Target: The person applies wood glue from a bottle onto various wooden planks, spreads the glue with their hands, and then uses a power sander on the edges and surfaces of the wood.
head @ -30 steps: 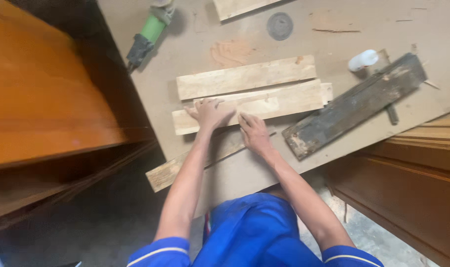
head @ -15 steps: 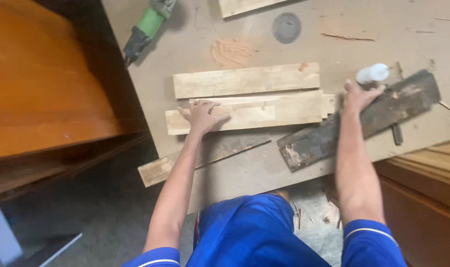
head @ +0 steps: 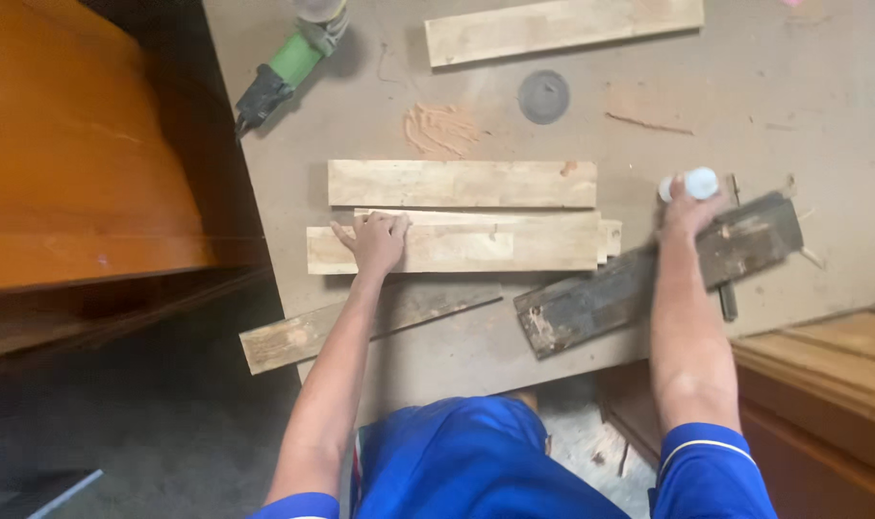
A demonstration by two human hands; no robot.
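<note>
The left hand [head: 378, 240] lay flat, fingers spread, on a pale rectangular wooden plank [head: 457, 248]. The right hand [head: 686, 210] had closed its fingers round a small white plastic bottle [head: 695, 183] beside a dark weathered board [head: 659, 274]. Nothing had yet been put on the planks.

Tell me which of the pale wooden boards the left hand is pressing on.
The left hand lies flat on the nearer board of the side-by-side pair at mid-table. The farther board of that pair and the lone board at the table's far edge are untouched.
</note>
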